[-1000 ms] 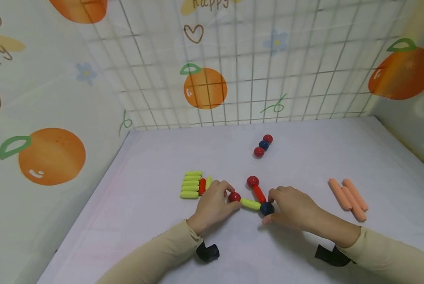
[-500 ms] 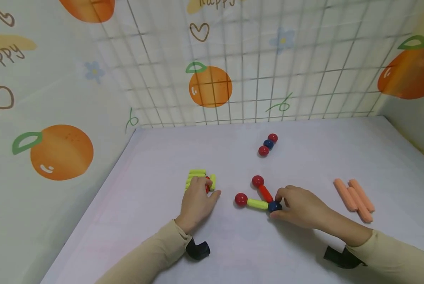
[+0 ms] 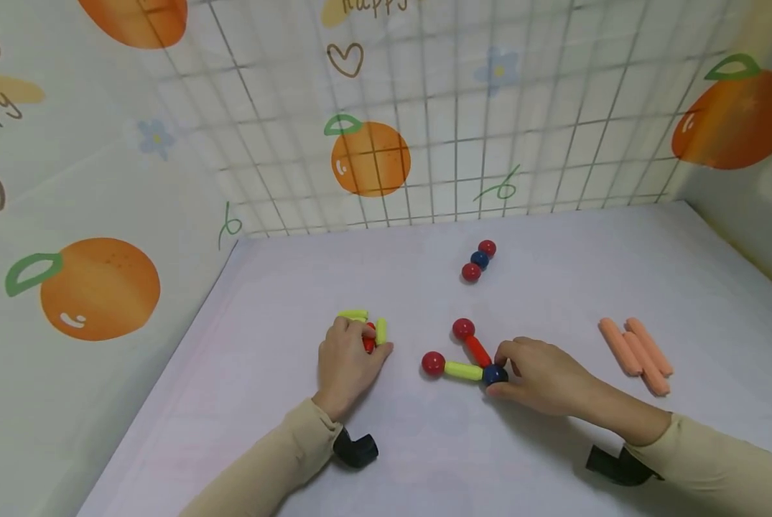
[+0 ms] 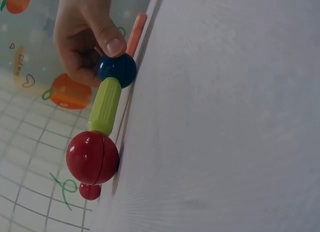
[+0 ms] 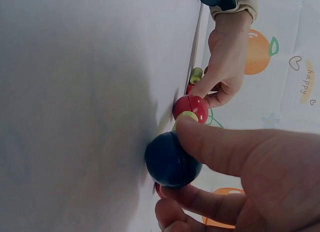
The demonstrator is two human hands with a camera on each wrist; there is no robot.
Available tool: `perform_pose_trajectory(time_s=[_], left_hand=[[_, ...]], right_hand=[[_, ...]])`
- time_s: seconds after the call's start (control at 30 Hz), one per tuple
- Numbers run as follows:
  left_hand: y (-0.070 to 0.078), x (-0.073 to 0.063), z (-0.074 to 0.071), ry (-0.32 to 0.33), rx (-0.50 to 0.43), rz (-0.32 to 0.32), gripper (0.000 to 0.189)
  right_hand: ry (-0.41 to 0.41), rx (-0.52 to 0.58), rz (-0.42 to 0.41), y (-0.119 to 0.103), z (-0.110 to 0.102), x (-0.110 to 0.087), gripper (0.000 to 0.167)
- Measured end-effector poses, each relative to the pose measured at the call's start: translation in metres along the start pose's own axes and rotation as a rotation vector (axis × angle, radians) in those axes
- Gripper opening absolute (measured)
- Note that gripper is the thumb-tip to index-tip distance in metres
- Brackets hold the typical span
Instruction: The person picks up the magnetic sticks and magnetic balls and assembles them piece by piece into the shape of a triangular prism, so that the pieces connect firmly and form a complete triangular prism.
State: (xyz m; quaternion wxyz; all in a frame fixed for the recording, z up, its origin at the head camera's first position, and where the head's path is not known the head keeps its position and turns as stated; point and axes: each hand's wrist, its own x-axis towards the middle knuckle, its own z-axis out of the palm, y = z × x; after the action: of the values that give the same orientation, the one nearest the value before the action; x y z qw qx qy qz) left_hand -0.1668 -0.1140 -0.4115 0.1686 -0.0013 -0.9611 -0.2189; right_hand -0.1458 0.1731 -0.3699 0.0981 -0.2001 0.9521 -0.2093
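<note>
My right hand (image 3: 541,375) pinches a dark blue ball (image 5: 172,159) between thumb and fingers at the table. A yellow-green stick (image 3: 464,370) joins this ball to a red ball (image 3: 433,363) on the left. From the same blue ball a red stick (image 3: 477,351) leads up to another red ball (image 3: 463,329), forming a V. My left hand (image 3: 348,362) is over a cluster of short sticks, its fingers curled down around a red stick (image 3: 369,342); whether they grip it is hidden. A yellow-green stick (image 3: 381,331) lies right of those fingers, another (image 3: 353,314) beyond them.
Farther back, a red ball (image 3: 471,272), a blue ball (image 3: 479,259) and another red ball (image 3: 487,248) sit in a row. Several peach sticks (image 3: 618,347) lie on the right. A printed curtain over a wire grid (image 3: 450,129) bounds the white table's back.
My left hand has let go of the left red ball and moved left onto the stick cluster. The right hand stays on the blue ball. The head view has shifted slightly.
</note>
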Motion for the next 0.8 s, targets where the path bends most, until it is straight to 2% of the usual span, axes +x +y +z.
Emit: perform_pose_trajectory(time_s=[0.2, 0.43, 0.6, 0.8], left_hand=[[0.0026, 0.0031, 0.0030, 0.002, -0.021, 0.014, 0.022], [0.0062, 0.0005, 0.0074, -0.010, -0.050, 0.114, 0.020], [0.0073, 0.0001, 0.0082, -0.005, -0.017, 0.115, 0.024], [0.0081, 0.0007, 0.0084, -0.002, -0.014, 0.120, 0.020]], right_hand=[[0.005, -0.001, 0.002, -0.0007, -0.0001, -0.0023, 0.039], [0.003, 0.003, -0.004, 0.0008, 0.0007, -0.0028, 0.040], [0.007, 0.008, -0.002, 0.0005, 0.0022, -0.0027, 0.039], [0.008, 0.011, -0.007, 0.0005, 0.0031, -0.0034, 0.038]])
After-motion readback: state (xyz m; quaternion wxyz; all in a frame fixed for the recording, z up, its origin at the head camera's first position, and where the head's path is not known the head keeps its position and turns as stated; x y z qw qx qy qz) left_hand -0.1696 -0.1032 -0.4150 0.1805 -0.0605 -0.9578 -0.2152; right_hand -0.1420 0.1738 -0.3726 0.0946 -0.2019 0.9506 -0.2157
